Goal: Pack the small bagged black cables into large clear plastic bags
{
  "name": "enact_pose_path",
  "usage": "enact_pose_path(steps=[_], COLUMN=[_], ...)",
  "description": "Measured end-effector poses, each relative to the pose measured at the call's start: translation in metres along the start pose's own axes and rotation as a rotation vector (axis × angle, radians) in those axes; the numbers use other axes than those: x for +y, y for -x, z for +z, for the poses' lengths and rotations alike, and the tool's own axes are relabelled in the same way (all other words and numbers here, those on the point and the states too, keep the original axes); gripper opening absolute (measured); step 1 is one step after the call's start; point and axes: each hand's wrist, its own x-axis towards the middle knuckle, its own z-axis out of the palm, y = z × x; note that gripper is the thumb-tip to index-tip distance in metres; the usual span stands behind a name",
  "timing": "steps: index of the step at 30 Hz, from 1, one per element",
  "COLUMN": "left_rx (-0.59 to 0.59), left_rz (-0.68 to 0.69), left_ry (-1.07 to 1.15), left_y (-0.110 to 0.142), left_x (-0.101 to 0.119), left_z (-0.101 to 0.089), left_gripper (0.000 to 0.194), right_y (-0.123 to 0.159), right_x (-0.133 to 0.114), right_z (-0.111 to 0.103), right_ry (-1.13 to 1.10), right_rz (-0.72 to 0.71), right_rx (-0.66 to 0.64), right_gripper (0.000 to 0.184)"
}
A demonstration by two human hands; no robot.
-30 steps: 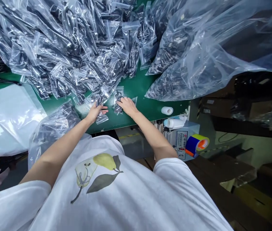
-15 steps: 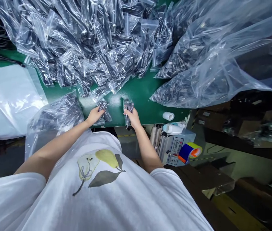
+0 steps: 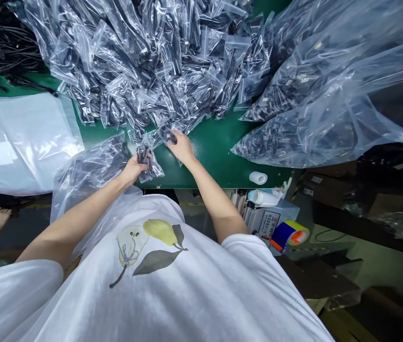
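My left hand (image 3: 133, 171) is closed around small clear zip bags with black cables (image 3: 145, 159), just above the front edge of the green table. Farther in, my right hand (image 3: 183, 147) has its fingers curled on another bagged black cable (image 3: 167, 134), at the near edge of a big heap of similar bags (image 3: 151, 71). The fingertips are partly hidden by shiny plastic. Left of my left hand lies a large clear bag (image 3: 94, 164) with dark bagged items inside.
Large clear sacks (image 3: 294, 128) of bagged items fill the right side. Flat plastic bags (image 3: 19, 142) lie at left, below loose black cables (image 3: 5, 47). A white roll (image 3: 258, 177) sits near the table edge, by a machine holding coloured tape (image 3: 290, 235). Another person's hand (image 3: 0, 217) shows far left.
My right hand has moved forward and left, from near the table edge to the heap. My left hand has shifted slightly left, still holding bags. Another person's hand has come into view.
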Motion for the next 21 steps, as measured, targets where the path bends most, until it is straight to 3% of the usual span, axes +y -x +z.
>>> enact_pose_path(steps=[2,4,7,9,11,13,16,18,21], left_rx=[0.033,0.034,0.019,0.046,0.099,0.103,-0.046,-0.109,-0.059], left_rz=[0.05,0.099,0.155,0.152,0.109,0.033,-0.155,-0.276,-0.309], left_ry=[-0.032,-0.093,-0.197,-0.207,-0.175,-0.116,0.036,0.127,0.201], left_y=[-0.001,0.0,0.004,0.004,0.001,-0.004,-0.012,-0.015,-0.014], left_x=[0.0,0.002,0.011,0.016,0.02,0.022,0.023,0.024,0.025], left_z=[-0.001,-0.006,-0.02,-0.03,-0.036,-0.036,-0.026,-0.016,-0.007], left_gripper=[0.047,0.047,0.032,0.027,0.032,0.037,0.039,0.039,0.035], right_y=[-0.006,0.006,0.047,0.077,0.099,0.106,0.085,0.062,0.037], right_x=[-0.007,-0.005,0.014,0.031,0.045,0.051,0.042,0.026,0.003], right_z=[0.013,0.023,0.026,0.022,0.021,0.025,0.043,0.06,0.077], right_ry=[0.177,0.315,0.408,0.35,0.188,-0.04,-0.269,-0.214,-0.04], right_rz=[-0.017,-0.025,-0.133,-0.197,-0.114,0.128,0.441,0.488,0.408], right_rx=[-0.05,-0.107,-0.199,-0.235,-0.147,0.052,0.283,0.349,0.379], right_gripper=[0.051,0.059,0.063,0.064,0.057,0.039,0.03,0.041,0.048])
